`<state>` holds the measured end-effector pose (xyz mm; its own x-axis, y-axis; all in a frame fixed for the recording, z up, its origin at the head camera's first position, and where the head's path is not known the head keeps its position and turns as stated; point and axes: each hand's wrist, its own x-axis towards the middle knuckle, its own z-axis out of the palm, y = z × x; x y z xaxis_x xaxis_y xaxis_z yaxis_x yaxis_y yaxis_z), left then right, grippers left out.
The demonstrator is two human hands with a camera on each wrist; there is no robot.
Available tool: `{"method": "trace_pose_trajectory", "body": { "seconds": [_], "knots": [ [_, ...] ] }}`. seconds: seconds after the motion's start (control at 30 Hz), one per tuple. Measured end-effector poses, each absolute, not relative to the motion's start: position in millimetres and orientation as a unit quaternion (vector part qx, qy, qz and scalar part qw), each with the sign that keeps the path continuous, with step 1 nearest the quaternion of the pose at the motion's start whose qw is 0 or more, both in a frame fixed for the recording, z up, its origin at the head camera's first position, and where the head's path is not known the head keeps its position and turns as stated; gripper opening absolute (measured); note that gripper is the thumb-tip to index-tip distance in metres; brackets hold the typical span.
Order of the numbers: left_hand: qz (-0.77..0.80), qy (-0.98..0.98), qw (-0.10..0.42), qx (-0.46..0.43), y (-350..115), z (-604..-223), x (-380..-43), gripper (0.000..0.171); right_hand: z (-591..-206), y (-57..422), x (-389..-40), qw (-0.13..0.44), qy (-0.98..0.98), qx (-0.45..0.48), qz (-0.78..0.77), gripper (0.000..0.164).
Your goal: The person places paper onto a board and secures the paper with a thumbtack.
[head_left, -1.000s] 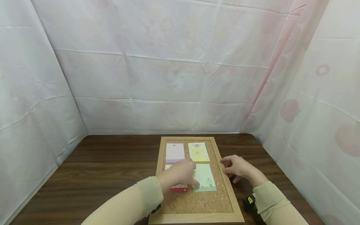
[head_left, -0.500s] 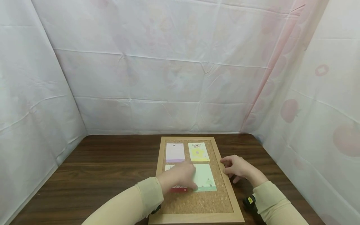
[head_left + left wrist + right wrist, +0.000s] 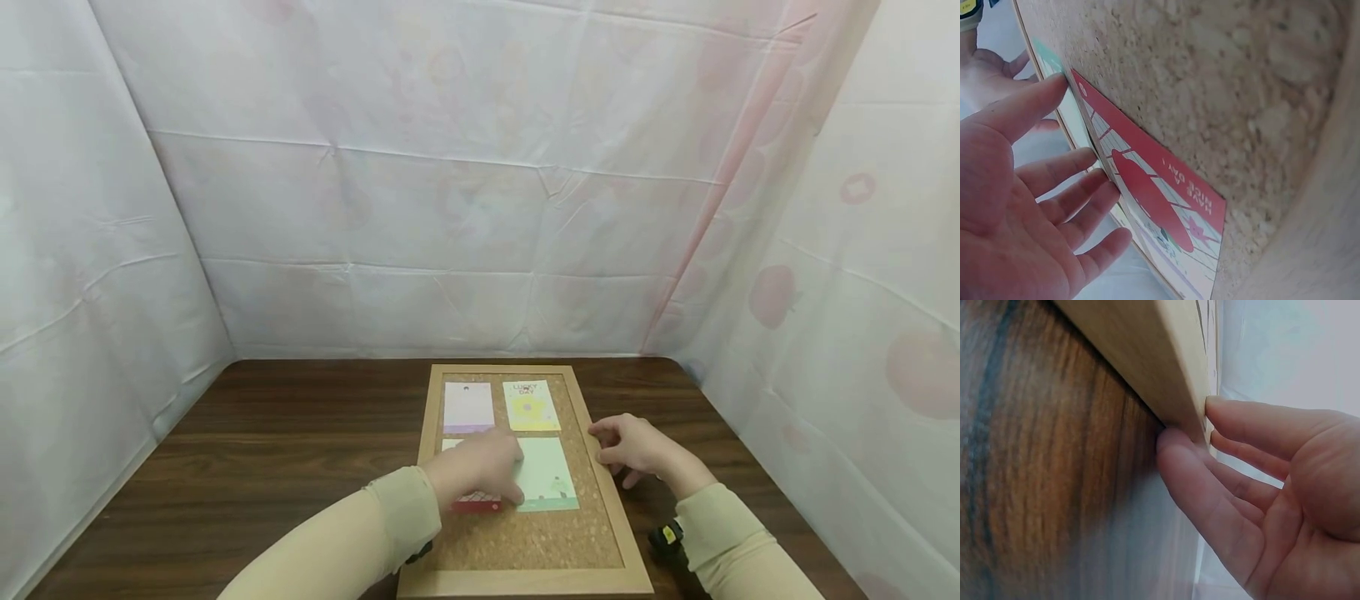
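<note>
A wood-framed corkboard (image 3: 540,546) lies on the table with several paper cards on it. My left hand (image 3: 483,462) reaches over the lower pair. Its thumb and fingertips touch near the line where the red-striped card (image 3: 1154,194) meets the pale green card (image 3: 547,475), and the fingers are spread, only slightly bent. Much of the red-striped card is hidden by this hand in the head view. My right hand (image 3: 633,446) holds the right side of the wooden frame (image 3: 1147,356), one digit on top and another low against its side.
A lilac-edged card (image 3: 468,404) and a yellow flower card (image 3: 528,407) sit on the upper board, each with a small dark mark near its top. The dark wooden table (image 3: 300,467) extends around the board. Pale printed curtains (image 3: 420,208) enclose the back and sides.
My left thumb has drawn slightly left, off the green card's lower corner toward the red-striped card. My right hand stays on the frame.
</note>
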<state>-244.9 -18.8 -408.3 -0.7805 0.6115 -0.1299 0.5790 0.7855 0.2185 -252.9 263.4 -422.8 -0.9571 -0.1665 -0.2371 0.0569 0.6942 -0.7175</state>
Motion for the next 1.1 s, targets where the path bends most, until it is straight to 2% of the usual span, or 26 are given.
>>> {"method": "trace_pose_trajectory", "body": {
  "seconds": [0.43,0.7,1.1],
  "knots": [
    [0.080,0.944,0.093,0.308,-17.2,-406.2,-245.0,0.037,-397.7,275.9,-254.7,0.075,0.927,-0.102,-0.352,0.046],
    [0.069,0.944,0.090,0.311,-17.3,-406.8,-246.5,0.037,-380.8,291.9,-250.6,-0.006,0.943,-0.189,-0.272,0.042],
    [0.063,0.944,0.093,0.312,-17.6,-402.7,-246.0,0.038,-369.4,321.2,-242.8,-0.060,0.952,-0.210,-0.214,0.035]
  ]
}}
